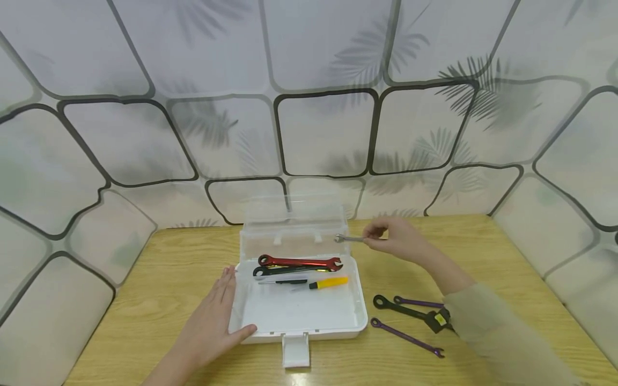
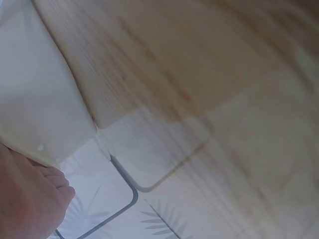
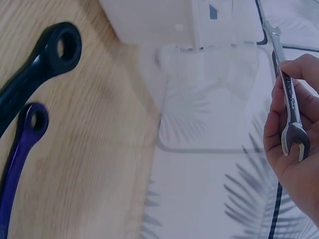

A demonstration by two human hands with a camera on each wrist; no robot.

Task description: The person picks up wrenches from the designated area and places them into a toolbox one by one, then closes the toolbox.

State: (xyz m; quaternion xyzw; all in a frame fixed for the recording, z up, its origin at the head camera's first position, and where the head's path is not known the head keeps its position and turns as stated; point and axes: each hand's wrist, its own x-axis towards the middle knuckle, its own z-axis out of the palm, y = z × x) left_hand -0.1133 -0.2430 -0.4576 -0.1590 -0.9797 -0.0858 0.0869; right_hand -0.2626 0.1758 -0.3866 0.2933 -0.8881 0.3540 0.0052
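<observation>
A small silver open-end wrench [image 3: 290, 99] is pinched between the thumb and fingers of my right hand [image 1: 398, 239], up beside the raised lid at the box's back right. One end of it points left over the lid's edge. My left hand [image 1: 212, 313] lies along the left side of the white plastic box [image 1: 270, 336], its thumb at the front left corner. Inside the box, a red wrench [image 1: 299, 262] lies over a black wrench [image 1: 280, 271] at the back. In front of them are a black slim tool [image 1: 292, 281] and a yellow-handled cutter [image 1: 333, 282].
The clear lid [image 1: 294, 214] stands open against the patterned wall covering [image 1: 328, 134]. A white latch [image 1: 295, 351] hangs at the box's front. Right of the box, a black wrench [image 1: 403, 307] and two purple wrenches, one in front [image 1: 405, 336], lie on the wooden table [image 1: 178, 257].
</observation>
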